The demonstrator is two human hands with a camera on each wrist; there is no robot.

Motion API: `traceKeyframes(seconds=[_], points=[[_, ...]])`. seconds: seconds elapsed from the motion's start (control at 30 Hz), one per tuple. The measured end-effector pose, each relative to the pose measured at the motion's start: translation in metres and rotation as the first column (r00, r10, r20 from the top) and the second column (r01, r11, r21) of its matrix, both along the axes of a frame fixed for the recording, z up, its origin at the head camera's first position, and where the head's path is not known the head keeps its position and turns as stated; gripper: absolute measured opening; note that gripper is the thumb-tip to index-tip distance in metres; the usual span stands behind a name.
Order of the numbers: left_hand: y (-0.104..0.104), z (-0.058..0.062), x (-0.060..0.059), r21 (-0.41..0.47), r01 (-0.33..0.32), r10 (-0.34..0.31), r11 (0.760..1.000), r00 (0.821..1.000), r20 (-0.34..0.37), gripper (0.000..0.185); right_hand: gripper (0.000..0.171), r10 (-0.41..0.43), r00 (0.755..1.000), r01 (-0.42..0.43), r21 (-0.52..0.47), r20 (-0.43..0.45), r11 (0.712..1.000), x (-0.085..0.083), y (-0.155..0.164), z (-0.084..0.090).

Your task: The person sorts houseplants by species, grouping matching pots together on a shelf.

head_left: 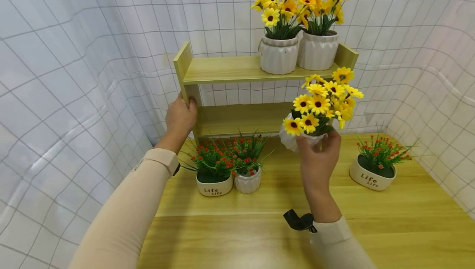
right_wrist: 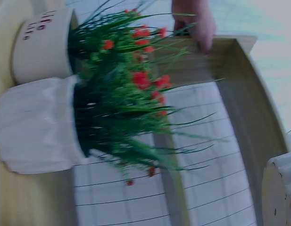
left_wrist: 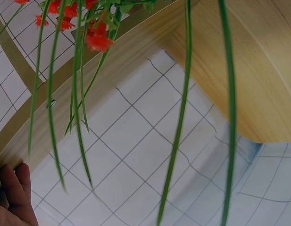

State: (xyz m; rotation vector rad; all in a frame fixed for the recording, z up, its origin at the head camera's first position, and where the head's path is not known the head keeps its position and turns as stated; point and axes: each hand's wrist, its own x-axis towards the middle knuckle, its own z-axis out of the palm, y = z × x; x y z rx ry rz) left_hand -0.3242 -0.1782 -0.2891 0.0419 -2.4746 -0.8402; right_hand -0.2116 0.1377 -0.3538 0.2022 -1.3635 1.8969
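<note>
My left hand [head_left: 181, 114] grips the left side panel of a wooden two-tier shelf [head_left: 222, 68], its fingertips [left_wrist: 23, 176] at the board's edge in the left wrist view. In my right hand [head_left: 320, 160] is a ribbed white pot [head_left: 313, 138] of yellow daisy-like flowers [head_left: 319, 104], held in front of the shelf's right half. Thumb and fingers sit on either side of the pot, which is partly hidden by blooms and hand. At the right edge of the right wrist view, a white pot [right_wrist: 281, 188] shows its underside.
Two white pots of yellow flowers [head_left: 279, 54] [head_left: 318, 50] stand on the top board, at the right. Below on the table [head_left: 237, 228] are a "Life" planter [head_left: 215, 187] and a white pot [head_left: 248, 182], both red-flowered. Another "Life" planter [head_left: 372, 177] stands right.
</note>
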Motion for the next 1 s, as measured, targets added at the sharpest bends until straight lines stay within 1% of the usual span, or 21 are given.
traceKeyframes(seconds=[0.2, 0.33, 0.47, 0.6, 0.7, 0.83, 0.9, 1.0], points=[[0.000, 0.000, -0.001, 0.004, -0.002, 0.001, 1.000, 1.000, 0.001, 0.042, 0.065, 0.053, 0.992, -0.060, -0.060, -0.114, 0.996, -0.009, -0.003, 0.033], [-0.001, 0.000, 0.000, 0.001, 0.000, 0.000, 1.000, 1.000, 0.013, 0.042, 0.066, 0.060, 0.985, -0.073, -0.078, -0.159, 0.994, -0.016, -0.008, 0.052], [-0.001, 0.000, 0.001, -0.003, -0.001, 0.001, 1.000, 1.000, 0.014, 0.042, 0.063, 0.102, 0.969, -0.128, -0.103, -0.227, 0.986, -0.024, -0.017, 0.069], [-0.001, 0.001, 0.001, -0.003, -0.001, 0.002, 1.000, 1.000, 0.011, 0.042, 0.064, 0.133, 0.957, -0.163, -0.101, -0.258, 0.981, -0.031, -0.027, 0.085], [-0.002, 0.001, 0.002, -0.003, 0.002, -0.002, 1.000, 1.000, 0.011, 0.042, 0.068, 0.141, 0.958, -0.170, -0.098, -0.250, 0.981, -0.037, -0.036, 0.096], [-0.002, 0.000, 0.001, -0.005, 0.005, -0.005, 1.000, 1.000, 0.006, 0.041, 0.066, 0.157, 0.961, -0.177, -0.071, -0.226, 0.982, -0.044, -0.047, 0.108], [-0.002, 0.000, 0.000, -0.009, 0.006, -0.006, 1.000, 1.000, 0.002, 0.041, 0.065, 0.175, 0.966, -0.187, -0.044, -0.191, 0.981, -0.047, -0.052, 0.112], [-0.001, -0.001, -0.001, -0.017, 0.002, -0.002, 1.000, 1.000, -0.003, 0.040, 0.067, 0.187, 0.976, -0.186, 0.019, -0.111, 0.982, -0.051, -0.059, 0.117]])
